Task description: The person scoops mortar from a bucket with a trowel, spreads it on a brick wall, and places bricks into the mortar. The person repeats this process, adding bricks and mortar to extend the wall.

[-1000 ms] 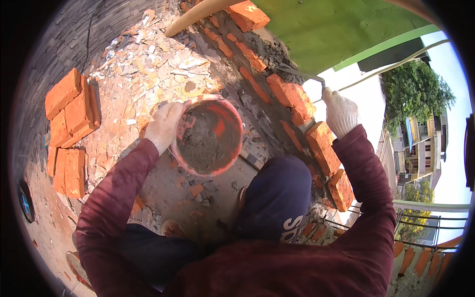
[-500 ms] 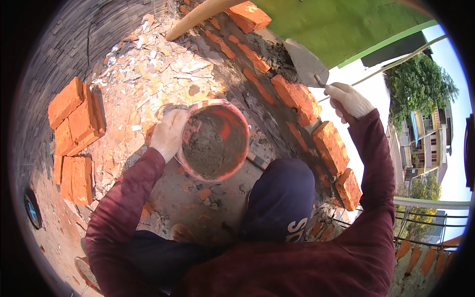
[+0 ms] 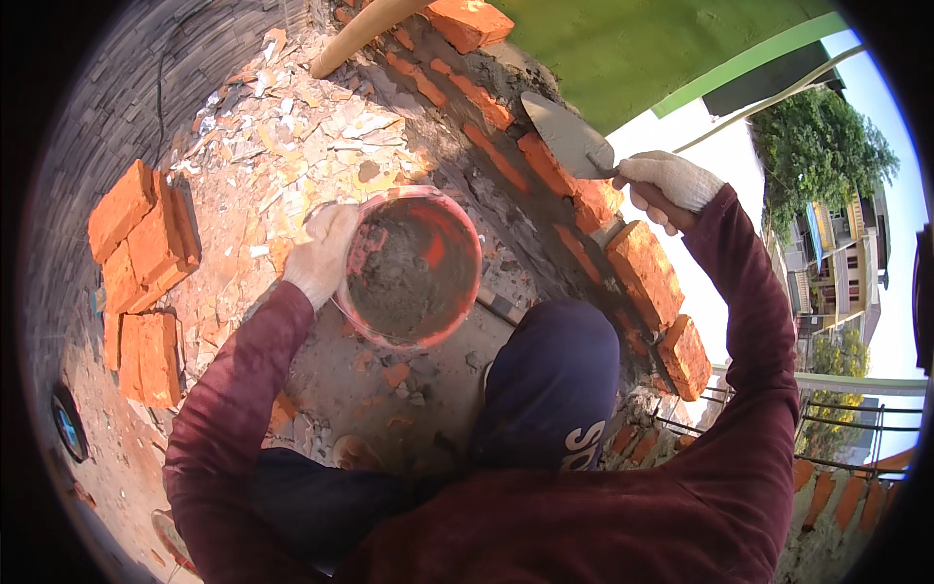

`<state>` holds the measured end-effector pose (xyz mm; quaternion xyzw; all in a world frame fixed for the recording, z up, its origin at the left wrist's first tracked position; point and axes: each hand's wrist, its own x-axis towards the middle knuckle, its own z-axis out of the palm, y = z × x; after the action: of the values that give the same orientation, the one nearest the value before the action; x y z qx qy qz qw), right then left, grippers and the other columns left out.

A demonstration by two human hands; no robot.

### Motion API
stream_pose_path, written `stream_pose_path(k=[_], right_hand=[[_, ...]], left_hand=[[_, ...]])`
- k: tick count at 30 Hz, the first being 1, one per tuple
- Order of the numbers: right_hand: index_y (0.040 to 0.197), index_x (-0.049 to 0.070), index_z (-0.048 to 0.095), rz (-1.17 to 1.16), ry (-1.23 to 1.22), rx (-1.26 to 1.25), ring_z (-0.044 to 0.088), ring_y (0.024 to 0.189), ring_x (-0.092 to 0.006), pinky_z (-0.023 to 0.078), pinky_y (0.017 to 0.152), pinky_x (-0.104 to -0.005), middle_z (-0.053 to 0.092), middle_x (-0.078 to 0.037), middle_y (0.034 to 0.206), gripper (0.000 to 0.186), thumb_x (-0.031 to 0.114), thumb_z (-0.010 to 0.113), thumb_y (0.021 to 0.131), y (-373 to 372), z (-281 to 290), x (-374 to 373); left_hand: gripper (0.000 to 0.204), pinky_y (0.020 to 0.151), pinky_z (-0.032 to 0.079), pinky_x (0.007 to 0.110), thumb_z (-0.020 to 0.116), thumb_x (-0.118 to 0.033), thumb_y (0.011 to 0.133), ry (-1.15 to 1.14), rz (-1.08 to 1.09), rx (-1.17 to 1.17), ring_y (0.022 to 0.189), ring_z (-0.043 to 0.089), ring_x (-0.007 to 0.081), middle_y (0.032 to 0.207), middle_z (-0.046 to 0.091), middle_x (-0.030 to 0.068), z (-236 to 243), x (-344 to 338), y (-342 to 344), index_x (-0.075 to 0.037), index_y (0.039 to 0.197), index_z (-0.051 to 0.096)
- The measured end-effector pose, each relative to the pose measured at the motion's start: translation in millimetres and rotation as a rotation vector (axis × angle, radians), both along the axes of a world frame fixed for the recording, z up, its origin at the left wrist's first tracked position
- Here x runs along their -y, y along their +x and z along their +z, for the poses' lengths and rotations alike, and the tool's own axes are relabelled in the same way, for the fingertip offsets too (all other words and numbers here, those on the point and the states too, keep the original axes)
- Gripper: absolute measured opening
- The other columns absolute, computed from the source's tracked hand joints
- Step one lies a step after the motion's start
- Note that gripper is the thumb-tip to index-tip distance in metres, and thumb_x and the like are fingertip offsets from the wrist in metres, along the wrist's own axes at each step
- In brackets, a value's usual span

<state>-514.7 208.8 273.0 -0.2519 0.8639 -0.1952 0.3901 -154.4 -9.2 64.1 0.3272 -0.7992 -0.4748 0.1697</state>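
My left hand [image 3: 318, 255], in a pale knit glove, is closed on the left rim of a pink-red bucket [image 3: 467, 277] holding wet grey mortar [image 3: 394, 287]. My gloved right hand [image 3: 669, 190] grips the handle of a pointed trowel [image 3: 559, 136]. The trowel's flat blade is held over the brick course at the upper right, near a red brick [image 3: 545, 170] and a patch of grey mortar. More bricks [image 3: 644, 273] sit along that course beside my knee.
Stacked bricks [image 3: 136, 238] stand at the left. Broken rubble [image 3: 282, 146] covers the floor. A pole [image 3: 365, 29] leans at the top near a green panel [image 3: 662, 49]. Steel bars [image 3: 861, 423] show at the right, with a tree and buildings beyond.
The trowel blade has turned flat to view and moved slightly down-left over the bricks, with my right hand's wrist rotated. My left hand stays on the bucket.
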Motion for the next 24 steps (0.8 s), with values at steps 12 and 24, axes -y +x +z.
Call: stream_pose_path(k=[12,24], right_hand=[[0.102,0.002,0.062,-0.046,-0.023,-0.015,0.045,0.04,-0.0086,0.036,0.032,-0.0257,0.052,0.001,0.061,0.033,0.033,0.05,0.104,5.7,-3.6,-19.7],[0.101,0.002,0.052,1.093,-0.293,-0.66,0.068,0.076,-0.0361,0.054,0.064,-0.0456,0.062,-0.017,0.083,0.028,0.011,0.071,0.084,88.8,-107.6,3.3]], left_hand=[[0.047,0.086,0.05,0.038,0.05,-0.044,0.106,0.261,0.076,0.004,0.09,0.064,0.0246,0.098,0.067,0.0148,9.5,-7.0,6.6,-0.003,0.117,0.068],[0.036,0.096,0.052,0.031,0.06,-0.026,0.106,0.468,-0.015,-0.375,0.11,0.064,0.017,0.128,0.067,0.0115,-42.2,63.7,56.3,-0.003,0.132,0.064]])
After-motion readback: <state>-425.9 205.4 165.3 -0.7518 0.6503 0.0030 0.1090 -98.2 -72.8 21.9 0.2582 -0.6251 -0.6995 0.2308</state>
